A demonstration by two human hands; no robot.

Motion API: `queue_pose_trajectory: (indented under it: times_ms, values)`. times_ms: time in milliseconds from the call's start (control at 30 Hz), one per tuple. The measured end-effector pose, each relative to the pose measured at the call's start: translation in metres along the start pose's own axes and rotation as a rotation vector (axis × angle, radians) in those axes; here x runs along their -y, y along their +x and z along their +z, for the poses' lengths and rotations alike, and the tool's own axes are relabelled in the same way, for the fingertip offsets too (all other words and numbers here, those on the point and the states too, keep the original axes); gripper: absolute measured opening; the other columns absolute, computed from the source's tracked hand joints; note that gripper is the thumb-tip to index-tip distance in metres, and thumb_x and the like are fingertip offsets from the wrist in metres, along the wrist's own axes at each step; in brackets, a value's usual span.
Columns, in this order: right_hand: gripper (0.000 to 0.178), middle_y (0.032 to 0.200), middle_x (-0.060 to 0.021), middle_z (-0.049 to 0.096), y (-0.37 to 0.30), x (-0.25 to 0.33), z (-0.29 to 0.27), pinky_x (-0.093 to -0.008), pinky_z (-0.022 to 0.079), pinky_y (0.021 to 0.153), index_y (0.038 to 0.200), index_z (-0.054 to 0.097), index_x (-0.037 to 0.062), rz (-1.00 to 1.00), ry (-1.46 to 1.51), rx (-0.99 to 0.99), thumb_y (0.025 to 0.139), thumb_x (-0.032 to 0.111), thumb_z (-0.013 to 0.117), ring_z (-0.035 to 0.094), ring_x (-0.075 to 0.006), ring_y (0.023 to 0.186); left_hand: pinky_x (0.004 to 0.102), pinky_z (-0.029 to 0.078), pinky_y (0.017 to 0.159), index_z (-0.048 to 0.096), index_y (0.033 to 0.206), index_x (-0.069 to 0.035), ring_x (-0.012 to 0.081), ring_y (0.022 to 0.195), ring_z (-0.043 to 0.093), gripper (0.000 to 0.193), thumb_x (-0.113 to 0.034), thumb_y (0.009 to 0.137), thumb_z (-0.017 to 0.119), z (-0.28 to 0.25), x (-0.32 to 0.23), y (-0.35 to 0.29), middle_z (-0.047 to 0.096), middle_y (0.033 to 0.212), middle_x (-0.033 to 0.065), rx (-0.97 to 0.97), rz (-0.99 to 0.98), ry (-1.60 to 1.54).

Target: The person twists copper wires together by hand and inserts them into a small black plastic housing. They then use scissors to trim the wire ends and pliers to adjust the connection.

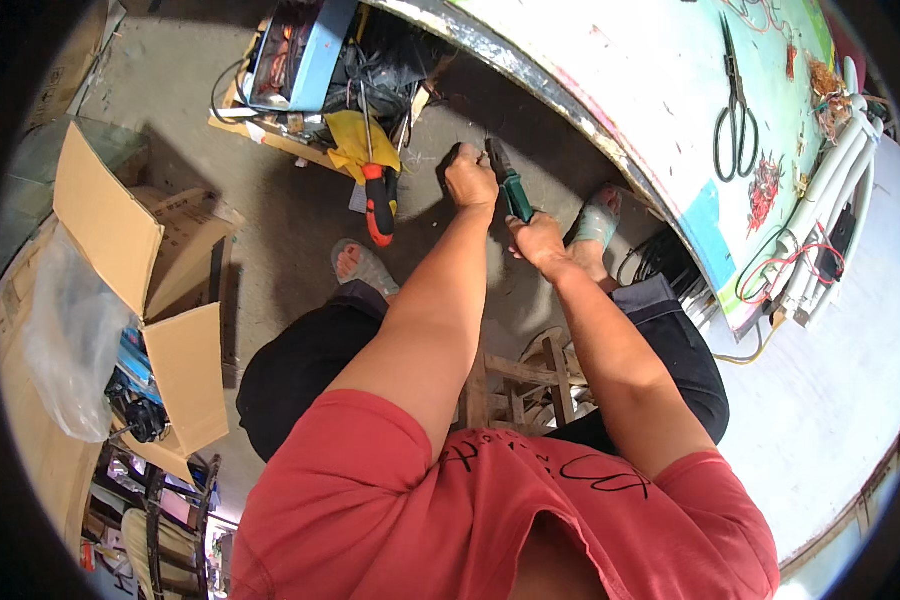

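My right hand (538,240) is wrapped round the green handles of a pair of pliers (513,192). Their dark jaws point away from me, close beside the fingers of my left hand (472,180). That left hand is closed; whatever it pinches is too small or too hidden to make out. Both hands are out in front of my knees, over the floor, left of the table edge. A red and black screwdriver (376,200) lies to the left of my left hand, across a yellow cloth (352,140) on a box edge.
At the right stands a table (610,60) with black scissors (736,120), red wire scraps (765,192) and white tubes (830,210). A box holding a blue bin (320,60) sits ahead. An open cardboard box (185,370) with a plastic bag (65,340) stands at left.
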State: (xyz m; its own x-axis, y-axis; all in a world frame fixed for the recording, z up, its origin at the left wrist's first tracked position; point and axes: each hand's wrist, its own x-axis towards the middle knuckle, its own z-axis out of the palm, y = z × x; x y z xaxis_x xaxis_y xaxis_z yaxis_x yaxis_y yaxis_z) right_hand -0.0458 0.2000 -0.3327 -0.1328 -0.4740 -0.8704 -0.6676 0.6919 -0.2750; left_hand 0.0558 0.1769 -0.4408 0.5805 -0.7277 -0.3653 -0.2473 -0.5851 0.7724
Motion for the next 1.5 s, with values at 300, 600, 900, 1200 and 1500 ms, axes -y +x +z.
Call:
queue_pose_trajectory:
  times_ms: [300, 600, 900, 1200, 1500]
  values:
    - [0.033, 0.063, -0.0126, 0.061, 0.011, -0.016, 0.023, -0.0317, 0.049, 0.051, 0.076, 0.058, -0.0063, -0.034, 0.072, -0.016, 0.087, 0.025, 0.057, 0.060, -0.0189, 0.053, 0.0306, 0.052, 0.059, 0.065, 0.073, 0.002, 0.0203, 0.065, 0.066, 0.002, 0.000, 0.074, 0.065, 0.005, 0.017, 0.005, 0.067, 0.070, 0.0130, 0.031, -0.021, -0.074]
    - [0.032, 0.063, -0.0155, 0.062, 0.016, -0.022, 0.029, -0.0317, 0.049, 0.052, 0.082, 0.060, -0.0089, -0.009, 0.132, -0.018, 0.085, 0.023, 0.058, 0.060, -0.0197, 0.051, 0.0294, 0.050, 0.047, 0.062, 0.071, 0.003, 0.0141, 0.053, 0.061, 0.008, 0.004, 0.077, 0.059, 0.016, 0.043, 0.011, 0.062, 0.062, 0.0090, 0.010, -0.101, -0.155]
    - [0.028, 0.079, -0.0283, 0.061, 0.017, -0.031, 0.034, -0.0410, 0.046, 0.077, 0.098, 0.059, -0.0040, -0.209, -0.051, -0.177, 0.083, 0.020, 0.057, 0.061, -0.0425, 0.083, 0.0286, 0.049, 0.046, 0.062, 0.070, 0.003, 0.0138, 0.052, 0.060, 0.008, 0.004, 0.078, 0.059, 0.011, 0.036, 0.008, 0.063, 0.063, 0.0093, -0.018, -0.054, -0.139]
    - [0.029, 0.078, -0.0295, 0.061, 0.026, -0.035, 0.036, -0.0401, 0.048, 0.072, 0.100, 0.058, -0.0050, -0.333, -0.215, -0.261, 0.085, 0.019, 0.058, 0.062, -0.0429, 0.081, 0.0392, 0.048, 0.059, 0.062, 0.071, -0.001, 0.0335, 0.065, 0.063, 0.006, -0.005, 0.075, 0.062, 0.000, 0.019, 0.000, 0.062, 0.069, 0.0191, -0.023, -0.068, -0.151]
    - [0.029, 0.084, -0.0316, 0.060, 0.014, 0.003, 0.016, -0.0435, 0.047, 0.074, 0.100, 0.058, -0.0045, -0.364, -0.137, -0.271, 0.082, 0.018, 0.059, 0.060, -0.0454, 0.084, 0.0365, 0.048, 0.058, 0.060, 0.071, 0.000, 0.0317, 0.060, 0.061, 0.007, -0.003, 0.077, 0.060, -0.001, 0.014, -0.003, 0.061, 0.069, 0.0196, -0.107, 0.103, -0.007]
